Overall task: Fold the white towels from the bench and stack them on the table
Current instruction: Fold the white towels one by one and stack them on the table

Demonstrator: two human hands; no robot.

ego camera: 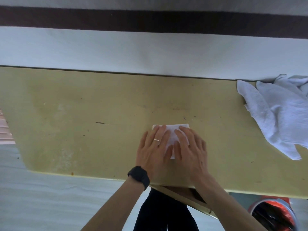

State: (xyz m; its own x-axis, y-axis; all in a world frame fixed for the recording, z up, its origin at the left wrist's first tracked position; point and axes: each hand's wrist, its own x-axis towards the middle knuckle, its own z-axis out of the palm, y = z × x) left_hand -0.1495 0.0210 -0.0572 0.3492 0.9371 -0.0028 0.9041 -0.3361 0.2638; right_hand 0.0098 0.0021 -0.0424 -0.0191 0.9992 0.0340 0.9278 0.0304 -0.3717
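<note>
— Desk (83, 105) first: how is it seen?

— From above. A wide yellowish top is shown, scuffed and speckled, its far edge set against a pale wall (150, 47) that is crossed by a dark band (150, 19).

— What is carried on it?

— A heap of loose white towels (280, 114) is seen at the right end, crumpled, with one corner trailing toward the near edge. It is kept well apart from the hands.

— And the hands themselves?

— Both forearms are reached in from the near side, over the front edge. The left hand (155, 152) and the right hand (190, 150) are laid palm down, side by side, at the middle of the desk near its front. The fingers are held straight and slightly spread, pointing away from the body. Nothing is gripped or pinched; the hands are pressed flat.

— Where is the folded towel (171, 130) placed?

— Directly beneath both hands. A small white folded square is shown, mostly covered. Its far edge is left visible just beyond the fingertips, and a narrow strip is seen in the gap between the two hands, down to where the thumbs nearly meet.

— Anything smaller?

— A black wristband (139, 176) is worn on the left wrist, and a thin ring (156, 139) is seen on a finger of the left hand. A red container (273, 214) is seen on the floor at the lower right, too blurred to be described.
</note>
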